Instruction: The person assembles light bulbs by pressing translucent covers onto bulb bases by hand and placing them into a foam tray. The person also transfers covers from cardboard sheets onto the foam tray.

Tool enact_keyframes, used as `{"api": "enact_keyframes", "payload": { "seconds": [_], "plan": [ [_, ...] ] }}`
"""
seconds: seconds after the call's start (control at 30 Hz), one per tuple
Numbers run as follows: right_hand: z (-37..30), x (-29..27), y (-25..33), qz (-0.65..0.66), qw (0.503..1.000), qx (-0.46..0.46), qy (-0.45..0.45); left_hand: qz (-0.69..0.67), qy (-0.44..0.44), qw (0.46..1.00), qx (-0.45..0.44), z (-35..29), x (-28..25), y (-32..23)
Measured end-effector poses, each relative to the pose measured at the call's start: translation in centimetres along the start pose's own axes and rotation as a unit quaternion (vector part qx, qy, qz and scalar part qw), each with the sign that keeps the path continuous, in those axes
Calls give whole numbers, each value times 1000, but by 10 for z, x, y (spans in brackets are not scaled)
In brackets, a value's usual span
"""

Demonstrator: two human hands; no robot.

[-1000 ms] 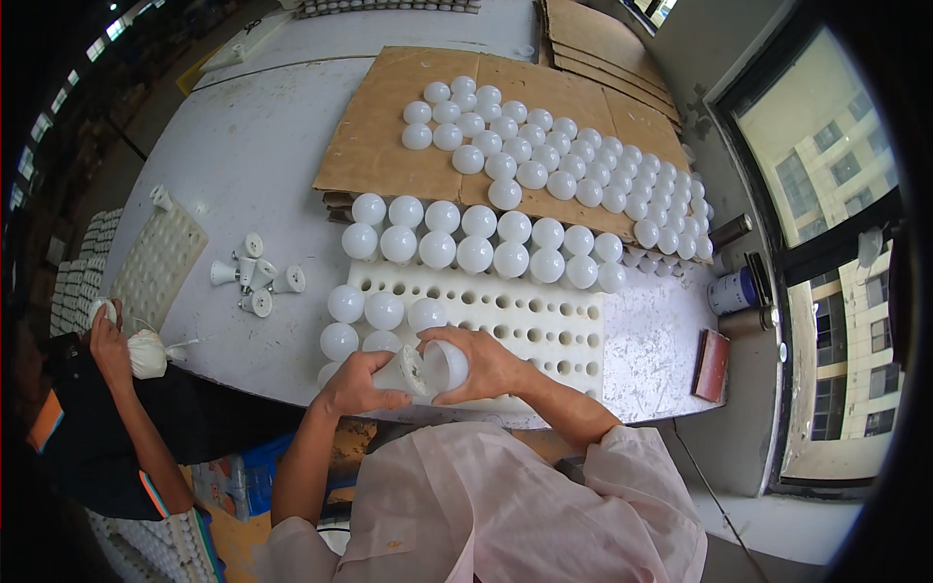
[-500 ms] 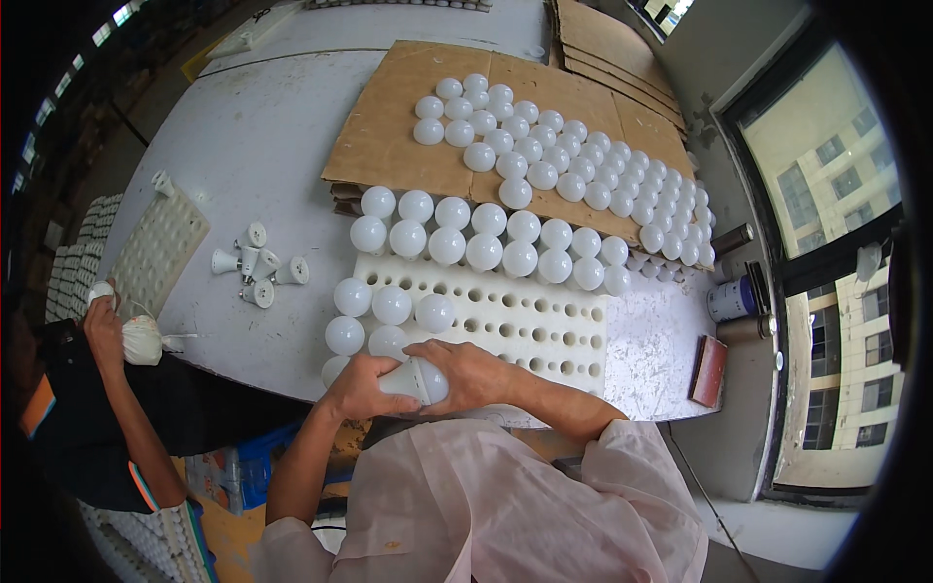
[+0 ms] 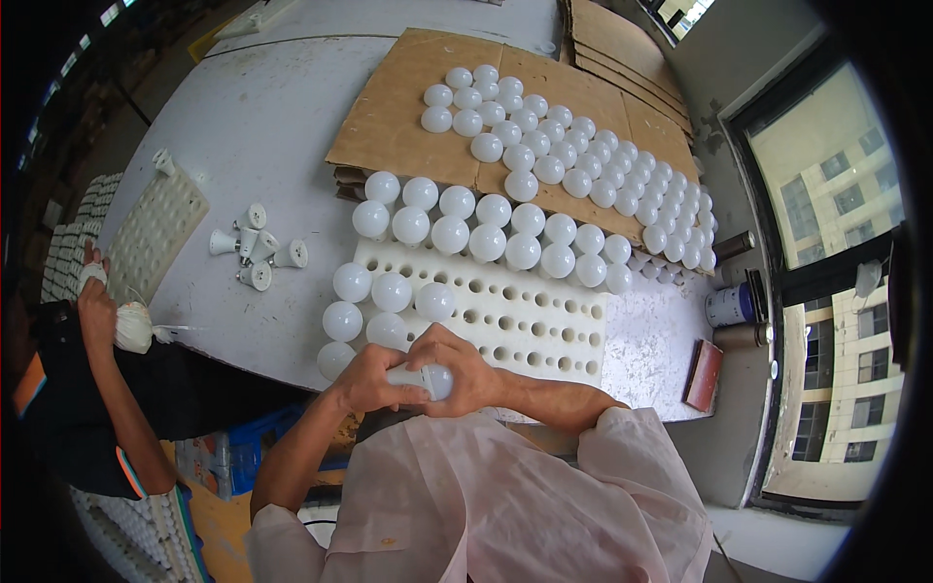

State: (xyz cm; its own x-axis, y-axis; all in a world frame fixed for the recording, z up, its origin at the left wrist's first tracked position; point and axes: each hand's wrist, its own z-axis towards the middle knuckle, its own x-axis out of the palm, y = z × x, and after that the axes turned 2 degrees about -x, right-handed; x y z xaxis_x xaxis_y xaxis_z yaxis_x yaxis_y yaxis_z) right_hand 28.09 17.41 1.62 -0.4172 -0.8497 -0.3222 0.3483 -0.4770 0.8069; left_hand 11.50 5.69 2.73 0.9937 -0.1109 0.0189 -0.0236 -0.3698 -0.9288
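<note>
Both my hands hold one white light bulb at the near edge of the table. My left hand grips its base end and my right hand wraps over its round dome. Just beyond them lies a white foam tray full of round holes, with several bulbs standing in its left and far rows. Most holes near my hands are bare.
Many more white bulbs lie on cardboard sheets at the back. Several white bulb bases sit loose at the left. Another person's arm holds a white pouch beside a dimpled tray. A small can stands right.
The bulb has turned in my hands and come lower and closer to me; my right hand now covers more of its dome. The other person's arm shifted slightly.
</note>
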Motion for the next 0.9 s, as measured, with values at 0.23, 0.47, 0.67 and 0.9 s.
{"api": "enact_keyframes", "payload": {
  "seconds": [0.23, 0.47, 0.67, 0.9],
  "plan": [
    [15, -15, -18, -50, 992, 114, -18, -52, -231, 971, 34, -4, -36, 9],
    [15, 27, -30, -185, 945, -49, 266, -139, -459, 877, 36, -34, -102, 50],
    [20, 65, -52, -335, 877, -128, 319, -23, -592, 806, 19, -32, -149, 120],
    [55, 11, -44, -139, 978, -21, 152, 394, -593, 700, -62, -8, -223, 161]
  ]
}}
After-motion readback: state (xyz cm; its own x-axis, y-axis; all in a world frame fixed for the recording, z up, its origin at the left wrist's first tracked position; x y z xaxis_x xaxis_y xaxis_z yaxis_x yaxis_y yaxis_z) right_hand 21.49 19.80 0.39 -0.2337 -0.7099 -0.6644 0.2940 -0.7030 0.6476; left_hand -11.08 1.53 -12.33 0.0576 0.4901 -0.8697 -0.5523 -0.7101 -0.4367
